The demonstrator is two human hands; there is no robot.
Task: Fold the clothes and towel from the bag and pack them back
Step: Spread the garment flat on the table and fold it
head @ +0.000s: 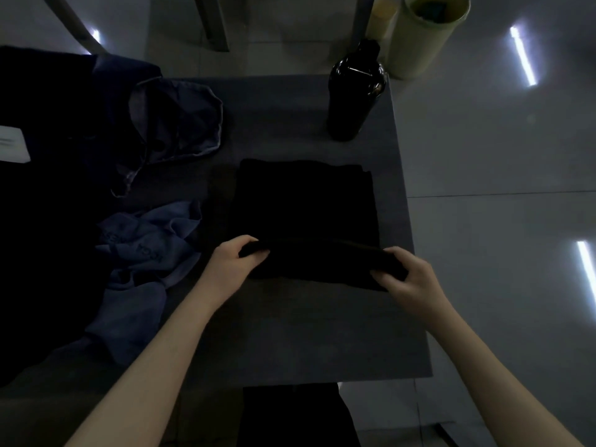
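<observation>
Far left of the grey tabletop: a large dark navy mass of fabric with a white rectangular label on it; too dark to tell whether it was the bag or a garment. Touching its far right side lay a washed blue-grey cloth piece with a stitched rim, slack and open. Nearer me, a crumpled mid-blue cloth with faint lettering sat just beside my left hand. That hand pinched the near left corner of the flat black rectangular folded garment, thumb on top, fingers curled beneath. The garment lay on the table's right half, its near edge lifted off the surface as a doubled roll between my hands. My right hand gripped the near right corner likewise, fingers curled round the fabric. Hands well apart, one at each end of that edge. Beyond the garment, near the table's far right corner, a tall dark glass bottle stood upright. Past it, on the glossy grey floor, stood a pale green cylindrical bin.
</observation>
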